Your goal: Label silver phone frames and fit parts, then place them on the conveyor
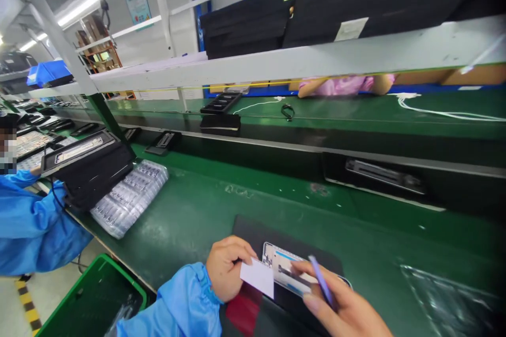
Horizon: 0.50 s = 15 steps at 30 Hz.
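My left hand (227, 267) is closed on a small white card (258, 276) at the near edge of the green bench. It holds the card over the left end of an opened phone frame (285, 268) that lies on a black mat (253, 234). My right hand (343, 308) grips a thin purple pen-like tool (321, 280), its tip pointing at the phone frame. Both sleeves are blue.
A stack of clear trays (128, 197) and black trays (89, 168) sit at the left, beside a co-worker's blue sleeve (31, 221). A conveyor (276, 155) carries black carriers. A green bin (93, 300) stands below. A clear bag (446, 300) lies at right.
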Motion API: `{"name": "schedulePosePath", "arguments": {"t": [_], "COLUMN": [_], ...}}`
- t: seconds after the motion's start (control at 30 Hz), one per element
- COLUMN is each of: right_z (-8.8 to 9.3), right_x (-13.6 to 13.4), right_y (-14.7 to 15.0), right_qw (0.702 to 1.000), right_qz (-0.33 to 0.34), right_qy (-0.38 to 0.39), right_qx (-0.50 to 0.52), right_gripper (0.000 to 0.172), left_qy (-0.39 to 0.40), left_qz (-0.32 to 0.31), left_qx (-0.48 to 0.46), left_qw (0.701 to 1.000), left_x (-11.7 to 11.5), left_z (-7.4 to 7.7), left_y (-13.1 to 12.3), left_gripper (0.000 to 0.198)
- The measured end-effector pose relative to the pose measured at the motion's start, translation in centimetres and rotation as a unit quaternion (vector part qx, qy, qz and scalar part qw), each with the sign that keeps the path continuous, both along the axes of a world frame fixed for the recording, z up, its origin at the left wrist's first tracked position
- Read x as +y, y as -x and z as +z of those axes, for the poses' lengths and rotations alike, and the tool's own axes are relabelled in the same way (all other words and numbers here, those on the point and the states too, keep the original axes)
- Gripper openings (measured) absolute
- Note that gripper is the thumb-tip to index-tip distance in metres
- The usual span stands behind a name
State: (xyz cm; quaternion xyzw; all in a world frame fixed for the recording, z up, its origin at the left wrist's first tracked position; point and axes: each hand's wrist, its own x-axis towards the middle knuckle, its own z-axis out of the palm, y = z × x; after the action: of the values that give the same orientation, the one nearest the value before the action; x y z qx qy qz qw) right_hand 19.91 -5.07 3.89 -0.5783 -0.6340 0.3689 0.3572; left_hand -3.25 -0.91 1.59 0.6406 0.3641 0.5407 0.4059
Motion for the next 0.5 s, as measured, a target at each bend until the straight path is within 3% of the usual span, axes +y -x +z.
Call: {"name": "schedulePosePath", "arguments": {"t": [0.07,0.13,0.2,0.33,0.4,0.5], "right_z": [1.9,2.6,2.2,1.0,0.8,1.1], "right_x": [0.4,0.4,0.1,-0.4,-0.4,-0.2], "right_y": [1.4,2.8,3.6,3.3,2.8,2.0], "right_qw": [0.994,0.986,0.986,0.99,0.989,0.986], "right_qz": [0.064,0.093,0.071,0.027,0.043,0.047], "right_qy": [0.06,0.096,0.105,0.107,0.117,0.137], "right_qx": [0.064,0.099,0.111,0.084,0.079,0.079], "right_gripper": [0.051,0.05,0.044,0.036,0.034,0.035], "left_qy": [-0.01,0.029,0.117,0.291,0.318,0.322], "left_qz": [-0.018,-0.034,-0.076,-0.202,-0.21,-0.173], "left_qx": [-0.004,-0.043,-0.11,-0.177,-0.162,-0.132], "left_qw": [1.0,0.998,0.984,0.918,0.91,0.921], "left_x": [-1.0,-1.7,-2.0,-1.9,-1.9,-2.1], "left_z": [0.5,0.7,0.6,0.1,-0.1,-0.6], "left_y": [-0.6,-1.1,-1.3,-1.2,-1.4,-2.2], "left_gripper": [0.012,0.011,0.017,0.057,0.059,0.042]}}
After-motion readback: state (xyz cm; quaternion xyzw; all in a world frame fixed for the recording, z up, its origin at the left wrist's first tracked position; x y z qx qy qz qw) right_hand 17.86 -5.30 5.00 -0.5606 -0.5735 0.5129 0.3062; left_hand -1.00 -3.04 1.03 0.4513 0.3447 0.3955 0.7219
